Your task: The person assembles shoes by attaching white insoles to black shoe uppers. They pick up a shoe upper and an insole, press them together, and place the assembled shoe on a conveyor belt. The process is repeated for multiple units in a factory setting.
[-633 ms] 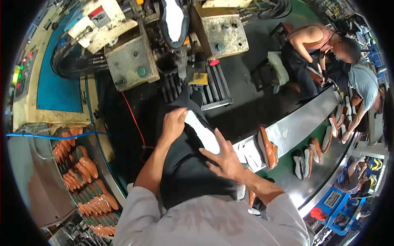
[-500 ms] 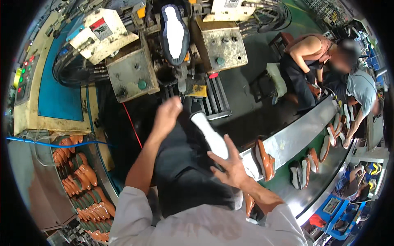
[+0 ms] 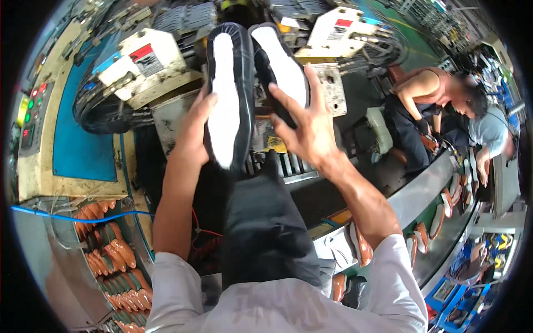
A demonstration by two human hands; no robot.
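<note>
A black shoe upper [image 3: 223, 100] stands sole side up in front of the machine, with a long white panel along its bottom. My left hand [image 3: 193, 130] is closed round its left edge, near the lower end. Beside it, a second black shoe upper [image 3: 283, 64] with a white bottom leans to the left, its far end close to the first. My right hand [image 3: 315, 130] grips that one from the right, fingers partly spread over the white face. Whether either shoe rests on the machine is hidden.
Cream machine heads [image 3: 158, 66] flank the shoes, with black hoses. Orange-brown shoe lasts [image 3: 114, 252] fill a rack at left. A metal bench [image 3: 411, 191] runs along the right beside brown shoes [image 3: 438, 216]. A seated person [image 3: 416, 100] works beyond it, near another person [image 3: 488, 127].
My left hand has moved up and taken hold of the left shoe, which appears nearer. My right hand has lifted the other shoe from above my lap to beside it.
</note>
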